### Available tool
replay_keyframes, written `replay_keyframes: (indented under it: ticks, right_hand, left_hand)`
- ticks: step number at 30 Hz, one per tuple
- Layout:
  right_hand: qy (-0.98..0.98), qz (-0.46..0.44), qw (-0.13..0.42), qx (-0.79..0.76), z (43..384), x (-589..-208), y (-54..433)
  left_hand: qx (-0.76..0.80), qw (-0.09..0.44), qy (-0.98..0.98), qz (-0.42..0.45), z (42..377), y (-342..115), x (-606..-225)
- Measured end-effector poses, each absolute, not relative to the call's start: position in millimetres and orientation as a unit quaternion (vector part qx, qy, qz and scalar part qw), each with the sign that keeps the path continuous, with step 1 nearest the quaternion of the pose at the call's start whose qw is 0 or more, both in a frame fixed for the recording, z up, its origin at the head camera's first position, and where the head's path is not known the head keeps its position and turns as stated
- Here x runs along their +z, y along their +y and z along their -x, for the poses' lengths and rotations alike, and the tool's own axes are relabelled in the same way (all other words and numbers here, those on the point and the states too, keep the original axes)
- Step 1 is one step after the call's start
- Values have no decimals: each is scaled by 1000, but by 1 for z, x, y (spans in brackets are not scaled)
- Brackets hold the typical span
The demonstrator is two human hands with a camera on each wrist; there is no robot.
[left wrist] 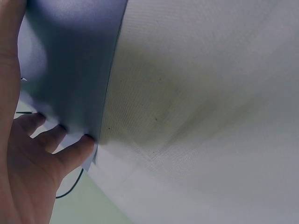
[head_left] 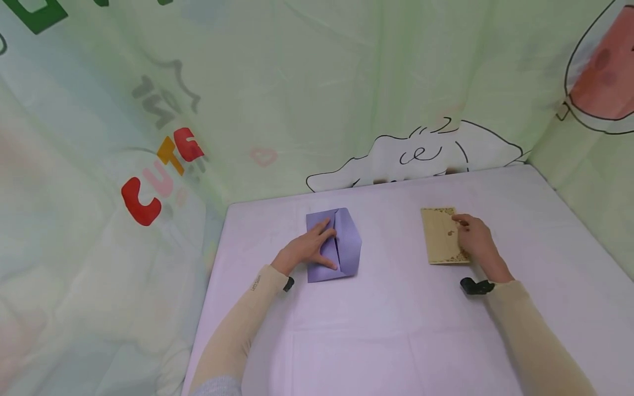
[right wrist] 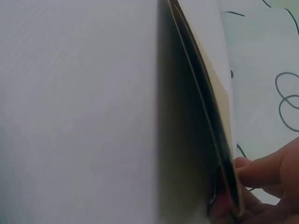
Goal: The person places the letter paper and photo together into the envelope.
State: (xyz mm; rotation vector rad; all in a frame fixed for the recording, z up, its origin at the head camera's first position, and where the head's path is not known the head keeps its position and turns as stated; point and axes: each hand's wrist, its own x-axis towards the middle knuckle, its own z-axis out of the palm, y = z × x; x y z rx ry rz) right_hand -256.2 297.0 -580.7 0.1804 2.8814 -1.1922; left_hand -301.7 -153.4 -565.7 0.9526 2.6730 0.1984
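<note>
A purple envelope [head_left: 350, 247] lies on the table with its pointed flap to the right. My left hand [head_left: 309, 246] rests on it, thumb and fingers spread over the middle. In the left wrist view the fingertips [left wrist: 86, 140] touch the envelope's surface near its edge. To the right is a cream folded card [head_left: 438, 239] with brown ornament in its corners. My right hand [head_left: 477, 239] pinches this card by its right edge. From the right wrist, the card [right wrist: 216, 79] is seen edge-on, slightly parted, with thumb and fingers on either side.
A pale lilac cloth covers the table [head_left: 386, 319]. Behind it hangs a light green curtain [head_left: 307, 99] with cartoon drawings, and coloured letters show on its left side. Black wrist straps [head_left: 476, 286] sit at both sleeve ends.
</note>
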Motion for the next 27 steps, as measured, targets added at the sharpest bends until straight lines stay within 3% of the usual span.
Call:
replay_keyframes:
  ticks: [27]
  right_hand:
    - [904, -34, -52, -422, 258, -580, 270]
  left_hand:
    - [74, 148, 928, -334, 304, -155, -566]
